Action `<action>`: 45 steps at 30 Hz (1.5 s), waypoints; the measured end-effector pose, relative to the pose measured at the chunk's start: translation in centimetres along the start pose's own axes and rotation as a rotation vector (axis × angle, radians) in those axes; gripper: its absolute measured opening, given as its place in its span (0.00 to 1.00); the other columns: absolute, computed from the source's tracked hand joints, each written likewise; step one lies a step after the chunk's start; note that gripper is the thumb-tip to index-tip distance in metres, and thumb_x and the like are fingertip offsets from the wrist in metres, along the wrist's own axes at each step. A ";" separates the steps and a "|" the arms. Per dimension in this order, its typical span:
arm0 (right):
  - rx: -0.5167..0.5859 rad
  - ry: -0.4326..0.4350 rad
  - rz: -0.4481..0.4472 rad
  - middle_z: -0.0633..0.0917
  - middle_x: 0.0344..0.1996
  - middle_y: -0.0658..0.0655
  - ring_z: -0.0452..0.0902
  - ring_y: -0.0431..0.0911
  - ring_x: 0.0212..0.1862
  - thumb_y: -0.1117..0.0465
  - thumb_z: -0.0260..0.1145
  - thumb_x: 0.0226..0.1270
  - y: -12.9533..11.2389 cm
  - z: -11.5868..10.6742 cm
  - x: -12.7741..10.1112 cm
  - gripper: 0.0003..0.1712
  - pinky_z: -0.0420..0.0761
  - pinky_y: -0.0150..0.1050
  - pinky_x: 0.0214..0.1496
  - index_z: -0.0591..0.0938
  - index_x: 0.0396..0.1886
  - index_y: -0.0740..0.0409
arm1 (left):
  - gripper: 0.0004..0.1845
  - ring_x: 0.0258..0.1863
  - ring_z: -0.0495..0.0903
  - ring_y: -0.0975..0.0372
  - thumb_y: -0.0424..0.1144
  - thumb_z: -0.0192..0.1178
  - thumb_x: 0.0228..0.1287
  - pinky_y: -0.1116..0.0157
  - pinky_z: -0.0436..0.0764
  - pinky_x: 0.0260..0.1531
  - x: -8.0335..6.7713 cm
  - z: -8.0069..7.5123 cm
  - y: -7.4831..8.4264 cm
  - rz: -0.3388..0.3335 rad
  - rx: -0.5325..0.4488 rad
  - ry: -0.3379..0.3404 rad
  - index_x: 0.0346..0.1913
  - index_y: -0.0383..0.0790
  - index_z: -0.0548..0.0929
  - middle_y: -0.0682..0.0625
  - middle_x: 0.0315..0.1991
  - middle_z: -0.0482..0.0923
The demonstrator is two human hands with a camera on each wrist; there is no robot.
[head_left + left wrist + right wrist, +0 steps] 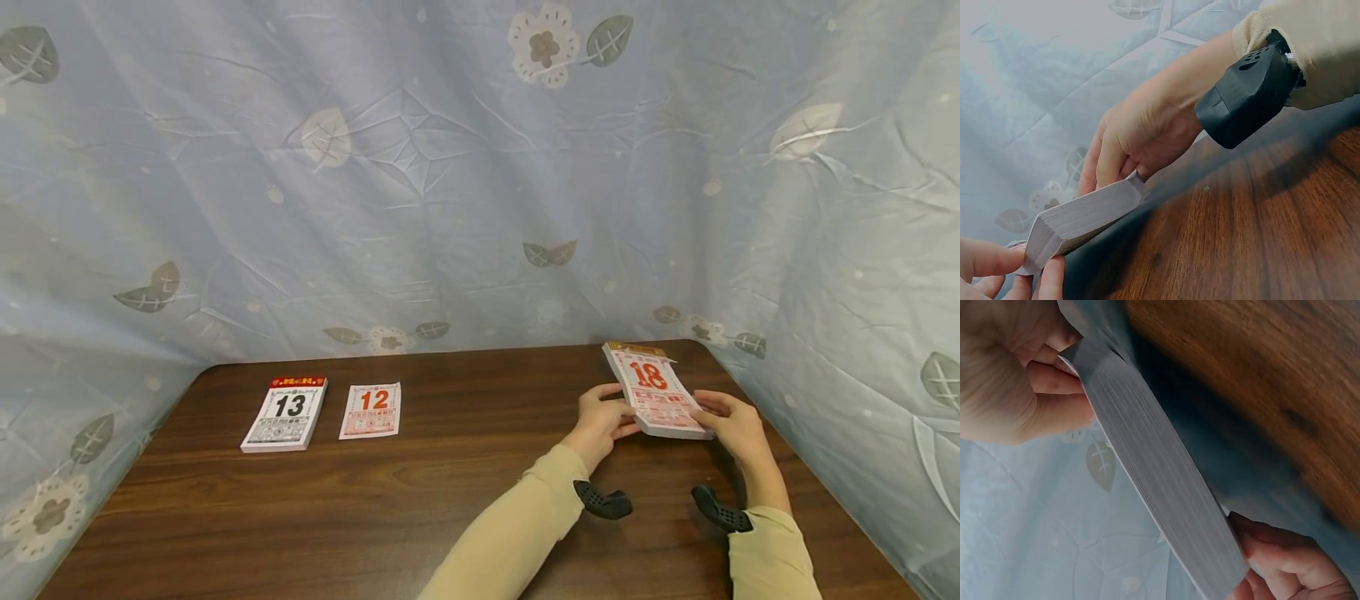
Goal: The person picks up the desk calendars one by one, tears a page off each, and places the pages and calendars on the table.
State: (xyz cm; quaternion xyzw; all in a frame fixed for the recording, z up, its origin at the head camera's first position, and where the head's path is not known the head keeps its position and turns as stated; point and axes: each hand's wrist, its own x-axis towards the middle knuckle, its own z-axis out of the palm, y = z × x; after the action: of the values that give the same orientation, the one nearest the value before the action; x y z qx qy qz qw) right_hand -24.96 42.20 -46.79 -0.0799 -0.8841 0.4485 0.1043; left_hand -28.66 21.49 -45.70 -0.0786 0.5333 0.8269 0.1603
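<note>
Brown tabletop (465, 500) is spread beneath; near its right edge, the "18" calendar pad (660, 392) is pinched at its sides by the left hand (598, 417) and right hand (731, 425), fingers curled. Should either grip slacken, leaves could be splayed. Leftward, room is left before the loose "12" sheet (372, 411); behind, movement is bounded by curtain (450, 208).
</note>
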 end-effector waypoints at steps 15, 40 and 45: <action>0.051 0.013 0.015 0.84 0.49 0.51 0.71 0.18 0.37 0.54 0.65 0.68 -2.0 0.0 0.4 0.31 0.75 0.19 0.38 0.73 0.63 0.70 | 0.26 0.36 0.86 0.52 0.15 0.59 0.54 0.53 0.85 0.37 -0.6 -2.2 1.1 0.012 -0.074 -0.065 0.55 0.38 0.79 0.40 0.42 0.83; 0.104 -0.057 0.043 0.81 0.46 0.44 0.74 0.27 0.37 0.54 0.67 0.67 -5.4 1.1 0.3 0.33 0.77 0.26 0.38 0.72 0.65 0.68 | 0.26 0.35 0.86 0.55 0.18 0.59 0.56 0.57 0.85 0.38 -1.7 -5.4 2.7 0.034 -0.054 -0.102 0.57 0.39 0.78 0.41 0.44 0.84; 0.141 -0.103 0.053 0.78 0.46 0.41 0.74 0.30 0.39 0.53 0.67 0.66 -6.3 1.3 0.1 0.35 0.78 0.28 0.39 0.70 0.67 0.66 | 0.26 0.35 0.86 0.56 0.18 0.60 0.57 0.58 0.85 0.37 -2.0 -6.2 3.3 0.047 -0.044 -0.120 0.59 0.39 0.78 0.41 0.45 0.84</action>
State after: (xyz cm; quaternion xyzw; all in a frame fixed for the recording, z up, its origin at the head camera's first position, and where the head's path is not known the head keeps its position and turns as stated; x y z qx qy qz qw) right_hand -25.69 37.54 -42.45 -0.0727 -0.8520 0.5158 0.0521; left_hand -28.22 14.26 -44.87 -0.0198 0.5062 0.8451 0.1709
